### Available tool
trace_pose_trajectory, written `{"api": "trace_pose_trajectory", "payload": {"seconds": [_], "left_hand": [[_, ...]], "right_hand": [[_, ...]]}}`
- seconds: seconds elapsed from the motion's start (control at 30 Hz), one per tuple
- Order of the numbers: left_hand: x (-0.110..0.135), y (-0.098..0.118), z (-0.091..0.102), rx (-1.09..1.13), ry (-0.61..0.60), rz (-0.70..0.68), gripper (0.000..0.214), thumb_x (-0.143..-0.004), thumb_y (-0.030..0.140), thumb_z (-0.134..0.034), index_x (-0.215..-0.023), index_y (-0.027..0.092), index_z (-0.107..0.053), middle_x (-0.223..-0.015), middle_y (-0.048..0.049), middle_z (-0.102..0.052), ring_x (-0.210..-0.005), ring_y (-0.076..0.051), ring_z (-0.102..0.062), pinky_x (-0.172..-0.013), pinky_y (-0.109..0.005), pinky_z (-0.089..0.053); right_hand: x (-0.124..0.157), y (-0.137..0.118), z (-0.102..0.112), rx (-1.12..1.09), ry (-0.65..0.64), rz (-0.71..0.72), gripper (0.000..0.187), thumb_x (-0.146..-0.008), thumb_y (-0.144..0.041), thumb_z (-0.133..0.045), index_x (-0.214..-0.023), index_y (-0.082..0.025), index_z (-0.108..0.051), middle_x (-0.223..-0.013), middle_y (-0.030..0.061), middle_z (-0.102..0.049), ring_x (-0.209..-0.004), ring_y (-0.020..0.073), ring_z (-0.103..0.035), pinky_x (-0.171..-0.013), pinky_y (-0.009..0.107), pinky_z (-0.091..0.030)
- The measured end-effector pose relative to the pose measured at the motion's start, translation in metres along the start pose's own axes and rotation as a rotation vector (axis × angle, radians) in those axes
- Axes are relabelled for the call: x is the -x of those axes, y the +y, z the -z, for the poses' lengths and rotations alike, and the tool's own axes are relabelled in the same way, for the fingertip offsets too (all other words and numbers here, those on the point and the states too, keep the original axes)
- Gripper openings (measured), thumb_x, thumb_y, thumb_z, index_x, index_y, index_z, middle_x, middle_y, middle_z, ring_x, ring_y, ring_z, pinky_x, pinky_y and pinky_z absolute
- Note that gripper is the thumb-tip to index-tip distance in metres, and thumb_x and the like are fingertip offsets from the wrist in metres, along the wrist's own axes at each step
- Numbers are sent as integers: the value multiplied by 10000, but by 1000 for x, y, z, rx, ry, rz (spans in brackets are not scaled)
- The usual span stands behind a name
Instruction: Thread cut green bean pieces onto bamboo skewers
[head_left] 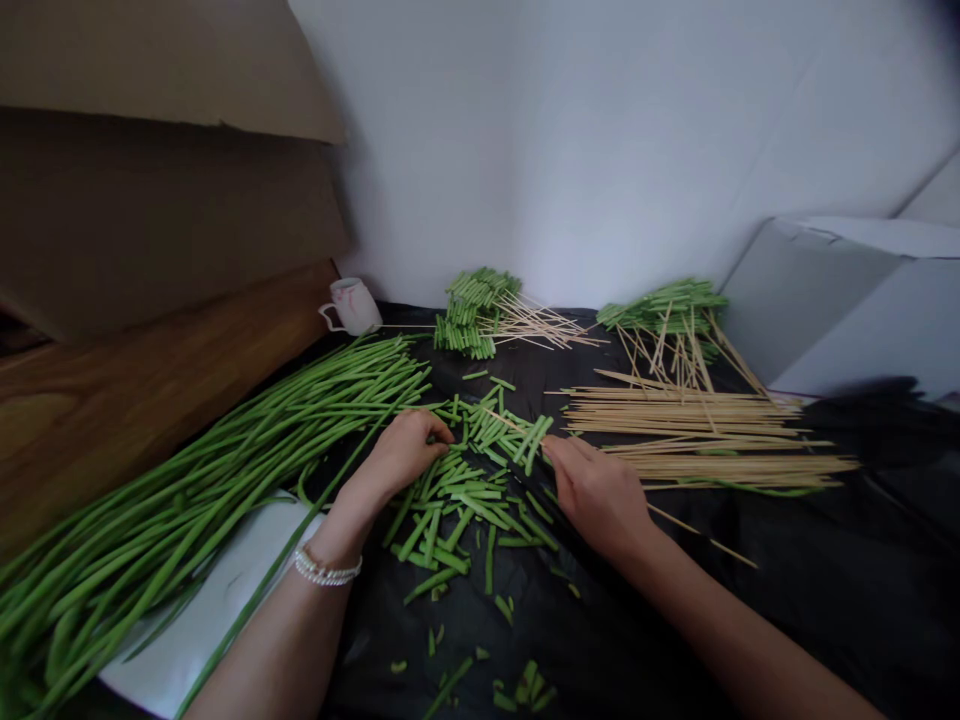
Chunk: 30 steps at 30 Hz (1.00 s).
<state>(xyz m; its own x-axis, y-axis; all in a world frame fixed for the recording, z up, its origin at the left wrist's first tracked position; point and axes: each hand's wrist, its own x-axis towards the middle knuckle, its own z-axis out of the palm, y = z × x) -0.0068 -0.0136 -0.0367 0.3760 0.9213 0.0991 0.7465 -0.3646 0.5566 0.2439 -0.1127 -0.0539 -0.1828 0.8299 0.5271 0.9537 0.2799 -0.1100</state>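
Right hand [600, 492] grips a bamboo skewer [705, 537]; can't tell if left hand [405, 450] holds anything. I'd spear cut long beans [469, 492] dead centre.

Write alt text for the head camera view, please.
A person's right hand holds a skewer threaded with cut bean pieces; the left hand is beside a loose pile of more pieces on a black sheet. Long uncut beans lie left, bare skewers right.

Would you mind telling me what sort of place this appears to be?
Probably a makeshift food-preparation corner, perhaps in a home: long green beans and cut bean pieces lie near rows of wooden sticks on a black sheet.
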Motion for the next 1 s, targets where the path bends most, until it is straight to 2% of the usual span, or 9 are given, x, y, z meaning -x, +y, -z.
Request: {"api": "trace_pose_trajectory", "payload": {"seconds": [0.17, 0.27, 0.4, 0.53, 0.63, 1.0], "left_hand": [[-1, 16, 2, 143, 104, 6, 76, -670, 261, -707, -726, 235, -752, -824, -40, -730, -812, -235, -608, -831, -342, -414], [-1, 28, 0, 397, 123, 77, 132, -677, 296, -722, -764, 200, -747, -764, -37, -725, -713, -197, -612, -750, -315, -444], [1, 37, -7, 855, 60, 205, 254, -632, 345, -792, -803, 166, -738, -798, -51, -731, -711, -155, -623, -725, -276, -462], [2, 39, -10, 1137, -28, 299, 310, -602, 336, -834, -825, 143, -738, -821, -64, -723, -737, -128, -628, -694, -234, -464], [1, 39, -10, 1209, -50, 312, 307, -595, 305, -848, -820, 129, -738, -808, -65, -717, -726, -111, -625, -666, -205, -460], [0, 39, -11, 1247, 35, 369, 337, -527, 235, -882, -805, 130, -724, -769, -33, -720, -706, -105, -651, -672, -196, -471]], "right_hand": [[0, 0, 0, -2, 29, 14, 265, -932, -199, -408, -1009, -215, -662, -777, -5, -657, -633, 119, -580, -544, 265, -298], [0, -1, -1, -19, 46, 25, 262, -934, -196, -409, -1020, -218, -656, -791, -9, -663, -630, 116, -584, -546, 259, -301], [0, -2, 0, -53, 45, 42, 260, -933, -190, -406, -1023, -204, -650, -812, 0, -671, -665, 117, -601, -557, 248, -319], [0, -2, 1, -78, 43, 44, 259, -926, -176, -413, -1038, -193, -645, -842, 14, -678, -695, 115, -610, -565, 239, -336], [0, -3, 1, -87, 44, 54, 256, -920, -163, -418, -1040, -190, -643, -843, 15, -679, -696, 113, -609, -566, 236, -341], [0, -3, 1, -66, 100, 81, 257, -917, -162, -414, -1010, -196, -650, -779, 5, -663, -639, 105, -584, -554, 237, -316]]}}
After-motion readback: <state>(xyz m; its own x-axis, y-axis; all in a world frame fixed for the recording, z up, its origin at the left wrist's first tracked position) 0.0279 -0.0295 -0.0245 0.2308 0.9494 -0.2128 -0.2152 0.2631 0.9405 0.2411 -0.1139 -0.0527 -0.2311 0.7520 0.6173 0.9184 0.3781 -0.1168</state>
